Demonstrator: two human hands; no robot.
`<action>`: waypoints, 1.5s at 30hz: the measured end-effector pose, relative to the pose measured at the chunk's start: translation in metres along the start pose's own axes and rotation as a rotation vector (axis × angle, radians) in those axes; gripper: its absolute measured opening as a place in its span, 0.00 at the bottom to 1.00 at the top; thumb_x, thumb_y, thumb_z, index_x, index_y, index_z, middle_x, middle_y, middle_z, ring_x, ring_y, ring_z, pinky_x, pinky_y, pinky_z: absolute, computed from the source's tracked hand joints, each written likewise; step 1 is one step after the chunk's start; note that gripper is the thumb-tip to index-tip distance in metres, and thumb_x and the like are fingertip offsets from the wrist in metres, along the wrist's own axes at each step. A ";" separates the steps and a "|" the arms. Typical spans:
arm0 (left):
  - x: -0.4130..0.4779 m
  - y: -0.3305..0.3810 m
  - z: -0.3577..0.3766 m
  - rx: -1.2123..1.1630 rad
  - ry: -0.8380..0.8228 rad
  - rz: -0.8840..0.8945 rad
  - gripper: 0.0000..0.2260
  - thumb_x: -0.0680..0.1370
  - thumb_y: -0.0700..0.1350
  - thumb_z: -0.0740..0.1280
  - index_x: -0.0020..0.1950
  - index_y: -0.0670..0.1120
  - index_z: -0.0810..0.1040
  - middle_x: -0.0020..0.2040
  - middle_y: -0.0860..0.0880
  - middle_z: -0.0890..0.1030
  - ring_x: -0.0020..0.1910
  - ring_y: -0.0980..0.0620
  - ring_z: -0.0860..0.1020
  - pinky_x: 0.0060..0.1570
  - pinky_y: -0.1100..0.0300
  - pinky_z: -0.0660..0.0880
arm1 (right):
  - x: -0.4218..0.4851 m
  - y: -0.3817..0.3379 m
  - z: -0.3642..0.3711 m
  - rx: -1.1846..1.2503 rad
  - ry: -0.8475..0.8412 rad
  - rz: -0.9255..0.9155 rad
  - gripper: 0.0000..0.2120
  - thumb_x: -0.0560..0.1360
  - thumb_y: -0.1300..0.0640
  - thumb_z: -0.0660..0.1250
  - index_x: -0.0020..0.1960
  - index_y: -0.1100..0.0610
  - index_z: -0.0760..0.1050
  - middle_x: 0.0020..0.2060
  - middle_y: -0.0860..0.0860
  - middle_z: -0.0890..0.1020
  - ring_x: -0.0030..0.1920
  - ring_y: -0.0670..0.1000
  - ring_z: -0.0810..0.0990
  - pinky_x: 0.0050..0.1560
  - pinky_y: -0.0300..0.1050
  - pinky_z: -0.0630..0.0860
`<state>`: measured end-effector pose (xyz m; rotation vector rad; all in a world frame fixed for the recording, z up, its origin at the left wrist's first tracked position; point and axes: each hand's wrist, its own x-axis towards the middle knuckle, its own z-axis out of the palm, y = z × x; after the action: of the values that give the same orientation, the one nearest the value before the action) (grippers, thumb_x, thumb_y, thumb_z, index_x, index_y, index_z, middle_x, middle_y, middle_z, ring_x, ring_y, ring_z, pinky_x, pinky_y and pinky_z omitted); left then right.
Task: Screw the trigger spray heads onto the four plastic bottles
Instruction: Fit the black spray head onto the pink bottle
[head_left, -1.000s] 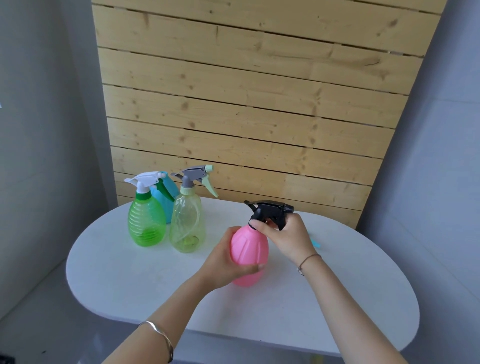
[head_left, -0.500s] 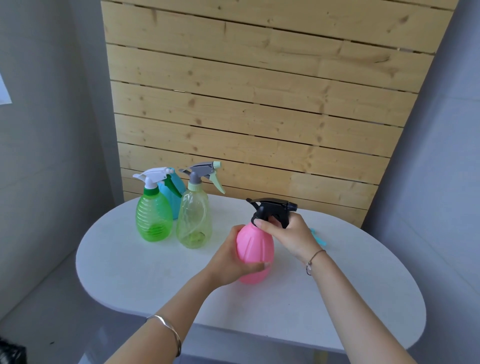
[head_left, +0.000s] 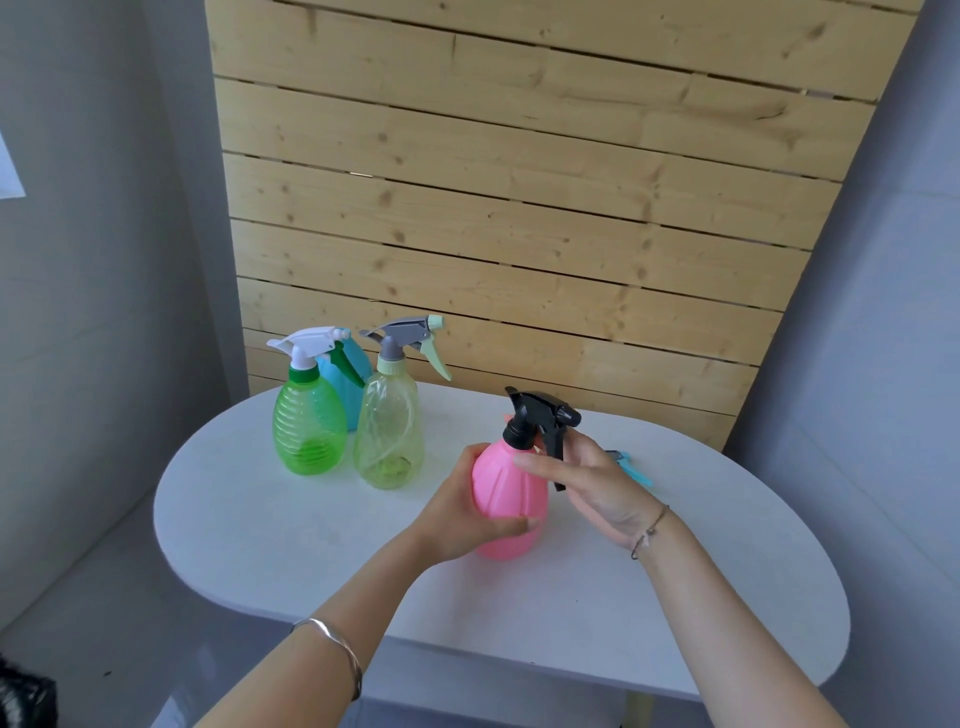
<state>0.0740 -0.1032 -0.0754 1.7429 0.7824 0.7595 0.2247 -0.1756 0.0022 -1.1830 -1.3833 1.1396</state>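
Note:
A pink bottle (head_left: 506, 488) stands upright at the middle of the white table (head_left: 291, 540), with a black trigger spray head (head_left: 540, 415) on its neck. My left hand (head_left: 457, 514) grips the bottle's body from the left. My right hand (head_left: 597, 483) is just right of the bottle with its fingers stretched out; the index fingertip touches the bottle's shoulder under the black trigger. At the back left stand a green bottle (head_left: 309, 426) with a white head, a pale yellow bottle (head_left: 388, 431) with a grey head, and a blue bottle (head_left: 348, 374) partly hidden behind them.
A small light-blue object (head_left: 631, 465) lies on the table behind my right hand, mostly hidden. A wooden slat panel (head_left: 519, 234) rises straight behind the table. Grey walls close in on both sides.
My right hand has let go of the black spray head, dropped a little and straightened its fingers. My left hand still holds the pink bottle.

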 end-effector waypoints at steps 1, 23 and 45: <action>0.000 0.000 0.000 -0.006 -0.001 -0.001 0.36 0.64 0.50 0.79 0.64 0.59 0.62 0.57 0.56 0.75 0.55 0.58 0.76 0.45 0.66 0.76 | -0.002 -0.001 -0.002 -0.010 -0.034 -0.010 0.23 0.70 0.57 0.71 0.64 0.58 0.72 0.55 0.48 0.78 0.57 0.44 0.76 0.55 0.37 0.72; 0.002 -0.001 -0.004 0.039 -0.035 -0.037 0.37 0.63 0.51 0.79 0.64 0.60 0.61 0.56 0.56 0.75 0.54 0.57 0.76 0.44 0.64 0.75 | 0.019 0.015 -0.007 -0.126 0.192 -0.064 0.09 0.72 0.61 0.71 0.49 0.49 0.81 0.47 0.44 0.86 0.50 0.43 0.82 0.54 0.36 0.76; 0.000 0.007 -0.002 0.050 -0.012 0.001 0.32 0.63 0.51 0.80 0.56 0.69 0.63 0.57 0.60 0.75 0.58 0.55 0.75 0.53 0.60 0.74 | 0.024 0.015 0.025 -0.298 0.535 -0.152 0.15 0.66 0.57 0.77 0.41 0.52 0.70 0.41 0.51 0.82 0.44 0.47 0.81 0.47 0.38 0.77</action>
<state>0.0732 -0.1040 -0.0685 1.7909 0.7987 0.7356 0.1998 -0.1516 -0.0134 -1.4354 -1.2162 0.4650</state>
